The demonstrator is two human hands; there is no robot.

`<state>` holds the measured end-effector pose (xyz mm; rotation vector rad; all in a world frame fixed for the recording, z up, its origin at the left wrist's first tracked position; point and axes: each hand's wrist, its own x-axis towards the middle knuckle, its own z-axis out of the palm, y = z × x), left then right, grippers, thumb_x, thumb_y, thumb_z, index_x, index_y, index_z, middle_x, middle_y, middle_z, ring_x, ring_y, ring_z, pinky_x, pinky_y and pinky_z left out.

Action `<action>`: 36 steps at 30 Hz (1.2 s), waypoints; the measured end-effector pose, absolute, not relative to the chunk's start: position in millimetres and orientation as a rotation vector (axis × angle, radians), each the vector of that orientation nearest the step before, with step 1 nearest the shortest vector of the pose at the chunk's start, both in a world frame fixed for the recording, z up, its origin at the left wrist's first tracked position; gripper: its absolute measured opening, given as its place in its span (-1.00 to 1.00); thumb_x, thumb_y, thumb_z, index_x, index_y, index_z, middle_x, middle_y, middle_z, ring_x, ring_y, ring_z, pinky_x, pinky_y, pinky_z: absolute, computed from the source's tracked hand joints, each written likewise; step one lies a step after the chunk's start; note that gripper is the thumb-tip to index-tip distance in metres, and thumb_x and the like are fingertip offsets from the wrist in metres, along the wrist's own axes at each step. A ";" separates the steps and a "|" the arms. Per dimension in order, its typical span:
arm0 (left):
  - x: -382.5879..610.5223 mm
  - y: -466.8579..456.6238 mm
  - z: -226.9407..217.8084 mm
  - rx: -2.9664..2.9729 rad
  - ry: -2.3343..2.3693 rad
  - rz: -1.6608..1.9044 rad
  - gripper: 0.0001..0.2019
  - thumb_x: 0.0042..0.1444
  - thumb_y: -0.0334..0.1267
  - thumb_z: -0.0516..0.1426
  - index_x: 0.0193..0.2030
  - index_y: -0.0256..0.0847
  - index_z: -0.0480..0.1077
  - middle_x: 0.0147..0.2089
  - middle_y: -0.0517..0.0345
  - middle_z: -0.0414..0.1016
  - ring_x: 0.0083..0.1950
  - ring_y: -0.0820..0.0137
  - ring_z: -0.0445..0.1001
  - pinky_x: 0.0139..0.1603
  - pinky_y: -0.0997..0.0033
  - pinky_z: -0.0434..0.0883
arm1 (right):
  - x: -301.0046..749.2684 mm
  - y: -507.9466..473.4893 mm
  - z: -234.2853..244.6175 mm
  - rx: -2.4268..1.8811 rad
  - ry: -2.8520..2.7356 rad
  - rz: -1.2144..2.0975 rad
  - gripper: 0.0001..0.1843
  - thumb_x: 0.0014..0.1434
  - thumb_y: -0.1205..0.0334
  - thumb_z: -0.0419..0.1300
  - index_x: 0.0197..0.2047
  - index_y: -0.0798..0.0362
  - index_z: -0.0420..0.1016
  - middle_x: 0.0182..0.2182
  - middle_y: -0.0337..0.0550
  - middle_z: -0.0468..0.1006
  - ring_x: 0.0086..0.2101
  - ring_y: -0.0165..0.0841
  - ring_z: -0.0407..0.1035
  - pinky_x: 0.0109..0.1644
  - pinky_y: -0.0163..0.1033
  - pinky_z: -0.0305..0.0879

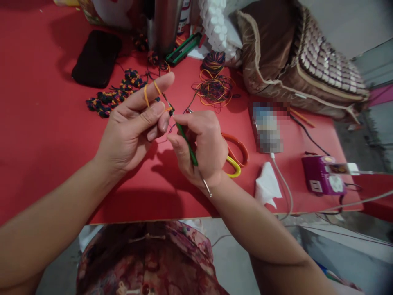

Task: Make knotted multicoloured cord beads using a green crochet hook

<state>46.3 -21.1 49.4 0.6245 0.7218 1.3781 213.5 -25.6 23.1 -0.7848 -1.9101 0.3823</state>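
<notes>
My left hand (132, 119) has orange yarn (146, 95) looped round its raised index finger. Its thumb and lower fingers pinch a small dark piece of crochet (171, 110). In my right hand (204, 143) is a crochet hook (190, 152) with a green grip, its metal back end pointing down toward my wrist. The hook's tip meets the work at my left fingertips, where fine detail is too small to tell. Behind my left hand lies a multicoloured crocheted strip (106, 100). A loose tangle of orange and dark yarn (216, 88) sits beyond my right hand.
Scissors with red and yellow handles (244, 153) lie partly behind my right hand. A black phone (97, 57) is at the far left, a charging phone (266, 129) at the right. A purple power box (317, 174), tissue (267, 186), brown cushion (276, 69) and green cutter (183, 49) also stand about.
</notes>
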 end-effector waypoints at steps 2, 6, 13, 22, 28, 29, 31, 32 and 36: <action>44.9 -19.9 49.7 0.654 0.695 1.390 -0.79 0.35 -0.48 0.37 0.04 -0.15 0.73 -0.48 0.26 0.47 -0.52 0.57 0.23 -0.43 0.50 0.26 | 214.3 -26.7 25.3 -0.863 -1.859 0.421 -0.81 0.51 0.01 0.37 0.14 -0.27 0.69 -0.11 -0.10 0.75 -0.07 -0.11 0.67 0.12 0.00 0.70; 40.0 -18.5 49.5 0.678 0.668 1.365 -0.80 0.41 -0.50 0.30 0.06 -0.24 0.72 -0.49 0.26 0.47 -0.55 0.60 0.09 -0.49 0.50 0.12 | 217.4 -26.5 30.3 -1.005 -1.769 0.538 -0.82 0.54 -0.07 0.29 0.03 -0.30 0.72 -0.23 -0.10 0.71 -0.18 -0.11 0.63 -0.03 0.04 0.69; 32.8 -15.5 46.1 0.657 0.646 1.271 -0.76 0.36 -0.49 0.32 0.07 -0.20 0.75 -0.46 0.26 0.50 -0.57 0.62 0.11 -0.50 0.48 0.14 | 221.3 -18.1 33.8 -0.946 -1.692 0.754 -0.76 0.55 -0.12 0.28 -0.04 -0.22 0.70 -0.21 -0.11 0.71 -0.15 -0.17 0.64 0.03 -0.03 0.68; 46.6 -19.3 49.2 0.481 0.638 1.285 -0.70 0.39 -0.52 0.25 -0.01 -0.07 0.77 -0.46 0.28 0.50 -0.58 0.62 0.15 -0.51 0.65 0.27 | 216.0 -22.9 28.2 -0.767 -1.917 0.191 -0.81 0.51 0.11 0.39 0.15 -0.23 0.72 -0.05 -0.17 0.80 -0.14 -0.29 0.70 -0.13 -0.25 0.56; 50.1 -20.8 47.4 0.555 0.636 1.347 -0.70 0.37 -0.54 0.28 -0.06 -0.07 0.81 -0.48 0.24 0.52 -0.56 0.60 0.16 -0.52 0.63 0.27 | 207.5 -25.9 21.4 -0.935 -1.875 0.202 -0.84 0.51 0.07 0.39 0.12 -0.23 0.70 -0.12 -0.19 0.76 -0.18 -0.29 0.66 -0.09 -0.23 0.54; 49.4 -20.4 46.9 0.572 0.641 1.351 -0.72 0.35 -0.52 0.30 -0.06 -0.08 0.81 -0.48 0.24 0.51 -0.57 0.60 0.15 -0.53 0.62 0.26 | 207.5 -26.5 22.0 -0.933 -1.860 0.244 -0.87 0.53 0.08 0.37 0.09 -0.22 0.69 -0.12 -0.17 0.76 -0.15 -0.27 0.66 -0.02 -0.19 0.57; 46.2 -18.7 45.4 0.611 0.671 1.357 -0.77 0.31 -0.47 0.36 -0.05 -0.08 0.81 -0.48 0.24 0.51 -0.57 0.59 0.11 -0.55 0.58 0.21 | 208.6 -28.3 25.0 -0.940 -1.820 0.358 -0.89 0.53 0.06 0.34 0.06 -0.24 0.70 -0.12 -0.15 0.76 -0.11 -0.20 0.66 0.05 -0.11 0.61; 43.8 -17.4 44.3 0.632 0.696 1.351 -0.78 0.29 -0.45 0.38 -0.03 -0.08 0.81 -0.48 0.25 0.51 -0.57 0.59 0.10 -0.57 0.56 0.17 | 209.7 -29.3 27.0 -0.962 -1.792 0.417 -0.89 0.54 0.04 0.33 0.04 -0.25 0.71 -0.13 -0.14 0.75 -0.12 -0.18 0.66 0.03 -0.08 0.62; 33.1 -11.4 39.7 0.675 0.728 1.266 -0.78 0.29 -0.38 0.43 0.04 -0.09 0.77 -0.48 0.27 0.50 -0.57 0.59 0.07 -0.57 0.47 0.07 | 214.7 -29.3 33.8 -1.052 -1.632 0.637 -0.78 0.55 -0.10 0.29 -0.07 -0.26 0.72 -0.31 -0.17 0.68 -0.30 -0.20 0.59 -0.14 -0.05 0.58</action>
